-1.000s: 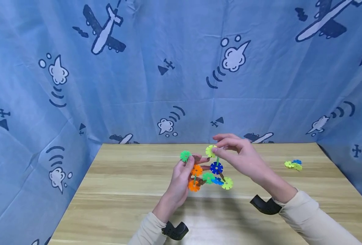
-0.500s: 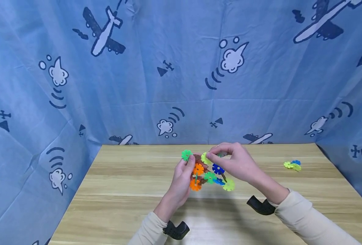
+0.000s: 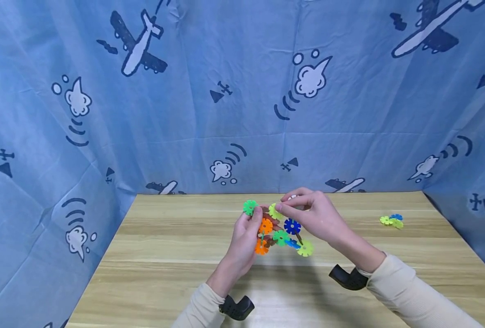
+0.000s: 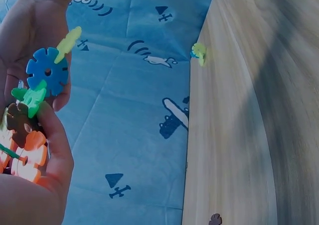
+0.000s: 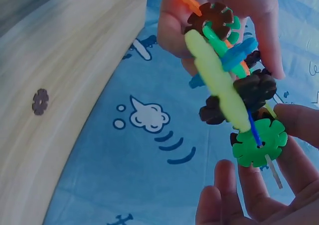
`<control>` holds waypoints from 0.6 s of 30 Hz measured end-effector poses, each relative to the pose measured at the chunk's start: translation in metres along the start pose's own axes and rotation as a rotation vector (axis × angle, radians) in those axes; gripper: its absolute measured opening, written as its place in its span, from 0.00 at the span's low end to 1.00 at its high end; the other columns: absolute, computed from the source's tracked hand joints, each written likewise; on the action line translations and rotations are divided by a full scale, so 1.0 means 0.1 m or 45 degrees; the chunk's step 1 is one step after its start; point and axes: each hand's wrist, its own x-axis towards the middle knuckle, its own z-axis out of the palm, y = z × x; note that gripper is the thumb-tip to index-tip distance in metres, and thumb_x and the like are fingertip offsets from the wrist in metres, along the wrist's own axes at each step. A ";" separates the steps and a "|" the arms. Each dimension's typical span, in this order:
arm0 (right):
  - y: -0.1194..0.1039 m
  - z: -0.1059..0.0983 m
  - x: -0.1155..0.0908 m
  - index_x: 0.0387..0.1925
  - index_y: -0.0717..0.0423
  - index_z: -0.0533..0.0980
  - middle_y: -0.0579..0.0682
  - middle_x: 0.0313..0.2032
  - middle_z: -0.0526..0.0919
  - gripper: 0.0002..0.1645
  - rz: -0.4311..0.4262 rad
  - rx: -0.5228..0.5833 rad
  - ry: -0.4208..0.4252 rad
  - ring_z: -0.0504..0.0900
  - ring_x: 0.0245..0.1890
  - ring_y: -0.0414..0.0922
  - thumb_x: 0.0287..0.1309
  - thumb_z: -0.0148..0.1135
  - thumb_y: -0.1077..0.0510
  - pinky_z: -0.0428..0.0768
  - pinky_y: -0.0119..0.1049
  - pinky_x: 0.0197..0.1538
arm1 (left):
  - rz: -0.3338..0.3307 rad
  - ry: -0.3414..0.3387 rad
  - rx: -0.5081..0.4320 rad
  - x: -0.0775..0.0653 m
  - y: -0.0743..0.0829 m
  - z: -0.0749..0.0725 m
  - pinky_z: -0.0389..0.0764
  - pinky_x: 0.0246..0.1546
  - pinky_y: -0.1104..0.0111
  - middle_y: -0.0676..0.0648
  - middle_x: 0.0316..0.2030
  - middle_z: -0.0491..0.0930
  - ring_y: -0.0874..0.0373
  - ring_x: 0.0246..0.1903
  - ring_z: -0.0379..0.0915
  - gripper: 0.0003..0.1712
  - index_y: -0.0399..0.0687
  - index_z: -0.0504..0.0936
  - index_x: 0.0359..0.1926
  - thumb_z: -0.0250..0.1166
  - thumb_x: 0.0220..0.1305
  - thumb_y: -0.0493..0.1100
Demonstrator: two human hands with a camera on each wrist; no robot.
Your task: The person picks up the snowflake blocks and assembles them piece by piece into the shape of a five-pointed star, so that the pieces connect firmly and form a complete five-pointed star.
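A loop of linked notched plastic discs hangs between my hands over the table. My left hand [image 3: 238, 239] grips its left side, thumb by a green disc [image 3: 250, 207] and an orange disc [image 3: 265, 226]. Between thumb and fingers, my right hand [image 3: 320, 216] pinches a yellow-green disc [image 3: 274, 211] at the top, close to a brown disc beside the left fingers. A dark blue disc [image 3: 292, 226] hangs below the right hand, and another yellow-green disc [image 3: 305, 248] forms the lower right corner. In the right wrist view, a green disc [image 5: 261, 141] lies against the right fingers.
Two yellow-green discs [image 3: 386, 221] and a blue disc [image 3: 396, 217] lie together at the table's right side. A loose brown disc [image 5: 40, 101] lies on the wooden table [image 3: 164, 255]. A blue patterned curtain [image 3: 250, 114] hangs behind and along both sides.
My right hand has come down and left with the yellow-green disc, bringing it nearer the left fingers. My left hand has barely moved, and over the last half second both are almost still.
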 end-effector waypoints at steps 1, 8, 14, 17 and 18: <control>0.00 0.00 0.00 0.40 0.49 0.90 0.49 0.47 0.84 0.14 0.008 0.005 -0.002 0.80 0.46 0.49 0.63 0.70 0.45 0.80 0.40 0.44 | -0.003 0.006 -0.005 0.00 0.00 0.00 0.82 0.52 0.65 0.50 0.44 0.80 0.58 0.45 0.79 0.30 0.44 0.71 0.62 0.49 0.77 0.63; 0.00 0.04 0.01 0.41 0.49 0.90 0.49 0.50 0.83 0.16 0.011 -0.015 -0.006 0.80 0.50 0.50 0.63 0.68 0.43 0.80 0.39 0.47 | -0.012 0.039 -0.026 0.00 0.00 -0.01 0.82 0.52 0.65 0.50 0.44 0.80 0.58 0.45 0.78 0.29 0.43 0.72 0.61 0.51 0.77 0.63; 0.00 0.02 0.04 0.38 0.48 0.90 0.51 0.52 0.82 0.14 -0.058 -0.145 -0.048 0.79 0.53 0.53 0.64 0.68 0.44 0.83 0.47 0.49 | -0.012 0.041 -0.002 0.01 -0.01 -0.03 0.80 0.52 0.69 0.49 0.45 0.79 0.54 0.47 0.77 0.29 0.42 0.74 0.59 0.52 0.76 0.62; -0.01 0.01 0.06 0.34 0.46 0.90 0.51 0.54 0.82 0.11 -0.076 -0.176 -0.081 0.78 0.55 0.55 0.63 0.69 0.45 0.82 0.50 0.51 | -0.017 0.030 -0.009 0.01 -0.02 -0.04 0.82 0.53 0.67 0.49 0.45 0.79 0.53 0.45 0.78 0.29 0.42 0.75 0.59 0.53 0.76 0.61; -0.01 0.02 0.06 0.34 0.45 0.89 0.51 0.54 0.81 0.11 -0.077 -0.172 -0.091 0.78 0.56 0.55 0.63 0.69 0.46 0.82 0.51 0.51 | -0.017 0.026 -0.013 0.01 -0.02 -0.04 0.82 0.53 0.66 0.49 0.45 0.80 0.54 0.45 0.78 0.29 0.41 0.75 0.60 0.53 0.76 0.60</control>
